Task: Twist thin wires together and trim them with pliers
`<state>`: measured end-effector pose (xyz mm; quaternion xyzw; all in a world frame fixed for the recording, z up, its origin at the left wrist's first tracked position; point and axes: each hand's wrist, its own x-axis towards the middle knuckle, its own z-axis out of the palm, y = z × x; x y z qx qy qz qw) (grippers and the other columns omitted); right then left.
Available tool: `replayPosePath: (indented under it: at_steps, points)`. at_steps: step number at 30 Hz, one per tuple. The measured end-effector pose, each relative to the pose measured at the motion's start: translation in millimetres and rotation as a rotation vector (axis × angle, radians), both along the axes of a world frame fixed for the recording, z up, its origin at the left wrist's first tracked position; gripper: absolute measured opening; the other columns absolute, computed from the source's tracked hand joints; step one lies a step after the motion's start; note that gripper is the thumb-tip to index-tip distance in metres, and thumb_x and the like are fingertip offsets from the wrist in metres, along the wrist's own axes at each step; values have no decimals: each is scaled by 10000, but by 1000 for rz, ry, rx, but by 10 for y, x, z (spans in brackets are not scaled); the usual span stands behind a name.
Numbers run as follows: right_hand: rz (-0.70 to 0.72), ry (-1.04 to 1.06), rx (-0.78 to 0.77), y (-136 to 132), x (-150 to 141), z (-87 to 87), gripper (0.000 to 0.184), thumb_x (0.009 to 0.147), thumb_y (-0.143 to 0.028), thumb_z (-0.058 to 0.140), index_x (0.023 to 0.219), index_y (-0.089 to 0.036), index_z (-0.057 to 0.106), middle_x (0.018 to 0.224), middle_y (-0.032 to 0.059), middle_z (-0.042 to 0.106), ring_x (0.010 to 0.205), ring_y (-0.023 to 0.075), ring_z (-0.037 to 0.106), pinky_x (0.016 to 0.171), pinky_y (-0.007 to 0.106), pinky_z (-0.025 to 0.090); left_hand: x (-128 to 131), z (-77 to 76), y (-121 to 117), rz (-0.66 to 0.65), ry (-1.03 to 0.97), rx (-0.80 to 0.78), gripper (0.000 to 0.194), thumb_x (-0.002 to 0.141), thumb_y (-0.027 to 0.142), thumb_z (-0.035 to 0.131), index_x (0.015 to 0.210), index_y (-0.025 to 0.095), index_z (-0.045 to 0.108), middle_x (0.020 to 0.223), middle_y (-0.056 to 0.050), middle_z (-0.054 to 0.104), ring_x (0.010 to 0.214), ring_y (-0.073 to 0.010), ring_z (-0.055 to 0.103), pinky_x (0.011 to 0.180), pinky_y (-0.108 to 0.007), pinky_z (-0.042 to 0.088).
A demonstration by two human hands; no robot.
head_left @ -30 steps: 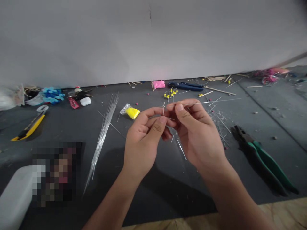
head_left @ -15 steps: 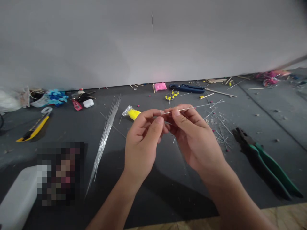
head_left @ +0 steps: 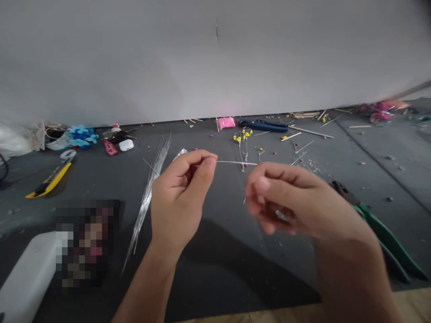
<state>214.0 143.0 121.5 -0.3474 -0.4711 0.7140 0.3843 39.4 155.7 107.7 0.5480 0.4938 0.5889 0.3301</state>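
Observation:
My left hand [head_left: 178, 197] is closed, pinching a thin silvery wire [head_left: 235, 162] between thumb and index finger. The wire runs to the right, and its far end meets the edge of my right hand [head_left: 286, 197]. Motion blurs that hand; its fingers are curled, and whether they grip the wire is unclear. A small shiny bit [head_left: 280, 215] shows among its lower fingers, too blurred to name. Just behind my left hand, a foil packet end [head_left: 180, 153] peeks out. Beyond the hands lie wire loops with yellow beads [head_left: 243, 134].
A bundle of straight wires [head_left: 148, 202] and a yellow box cutter [head_left: 50, 181] lie left. Green-handled pliers [head_left: 387, 237] are at right, partly behind my right arm. At the back are a pink packet [head_left: 226, 122], a dark blue tool [head_left: 264, 125] and several thin sticks [head_left: 305, 115].
My hands have drawn apart: the left moved left, the right moved right and down. A stretch of wire now shows between them. The yellow packet is now mostly covered by my left hand.

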Motion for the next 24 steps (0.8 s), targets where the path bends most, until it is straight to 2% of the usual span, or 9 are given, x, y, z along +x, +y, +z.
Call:
replayPosePath:
  at_steps: [3,5,6,8,10,12,14,19,24]
  points:
    - [-310,-71,150,-9,126,8,177,867,-370,653,753,-234,654,614,-44,591,478,59,504,378,172,329,-85,51,-14,-72,195,-61,111,849,326,648,884,254,725,660,25,595,538,-88,442,468,-202,342]
    - [-465,-153,252,-4,165,-17,101,850,-349,683,804,-260,697,668,-35,604,578,76,533,464,178,401,-131,88,-28,-227,256,-141,145,862,353,626,885,249,724,683,12,617,530,-93,439,456,-211,326]
    - [-483,-191,290,-2,173,-27,62,846,-333,691,843,-275,715,718,-29,624,639,85,556,515,182,436,-148,106,-35,-326,251,-189,151,867,357,617,875,248,721,712,4,639,534,-94,445,461,-212,330]
    - [-387,-219,352,-5,180,-27,82,857,-295,685,923,-310,731,818,-22,659,730,102,596,606,204,487,-164,136,-46,-523,185,-295,155,876,355,607,848,243,709,767,-10,671,544,-92,454,485,-213,345]
    - [-175,-188,408,-15,182,-4,150,884,-257,650,996,-323,724,878,-10,677,780,123,629,675,252,522,-158,157,-53,-680,91,-398,173,879,360,600,813,230,694,735,-13,659,537,-90,439,498,-216,347]
    - [29,-154,460,-25,187,24,191,904,-225,616,1052,-298,712,889,11,680,816,149,651,731,307,539,-140,171,-54,-791,10,-487,187,869,364,610,777,216,678,674,-9,624,518,-89,408,478,-214,319]
    - [138,-165,494,-29,197,38,202,912,-201,599,1072,-264,705,898,28,679,849,164,658,777,338,541,-122,177,-53,-865,-52,-556,185,855,349,628,746,204,664,651,-10,611,511,-88,393,461,-209,297]
    - [145,-270,553,-18,208,21,196,898,-204,619,1068,-250,705,906,28,702,809,155,653,722,305,540,-109,178,-43,-944,-132,-622,181,843,335,649,731,193,658,620,-16,611,506,-85,401,447,-199,307]
    - [163,-287,534,-9,197,18,186,873,-204,654,1049,-238,703,872,10,723,787,142,655,690,269,542,-99,191,-36,-963,-109,-626,172,828,336,670,718,204,668,614,-2,608,563,-100,516,506,-199,403]
